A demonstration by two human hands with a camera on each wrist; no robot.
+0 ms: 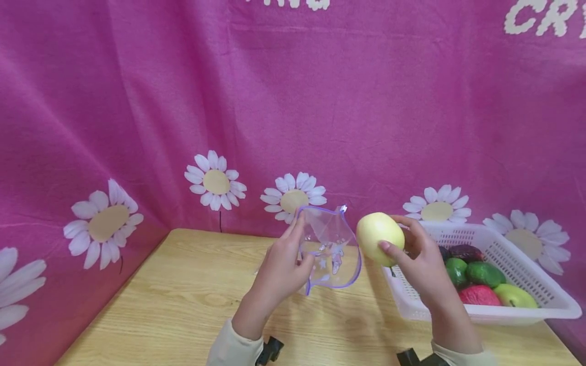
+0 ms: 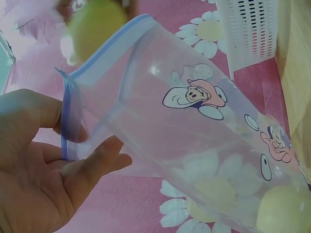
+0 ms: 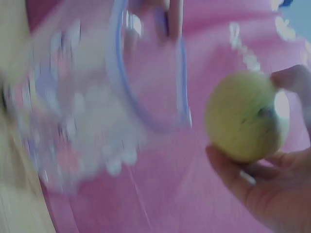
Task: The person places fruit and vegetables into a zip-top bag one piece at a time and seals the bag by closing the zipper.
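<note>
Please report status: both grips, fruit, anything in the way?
Left grip holds open, clear bag. Right grip holds yellow fruit, apart from bag. Nothing visible between them.

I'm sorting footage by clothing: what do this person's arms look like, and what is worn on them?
The left sleeve and right sleeve are plain cream. A black, blocky left device and right device show at their inner sides. No gloves or cables are visible.

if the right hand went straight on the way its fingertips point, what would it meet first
Most likely the clear bag, at its purple-edged mouth: in the head view it is just left of the yellow fruit that the right hand holds. Depth is unclear, so it might miss.
</note>
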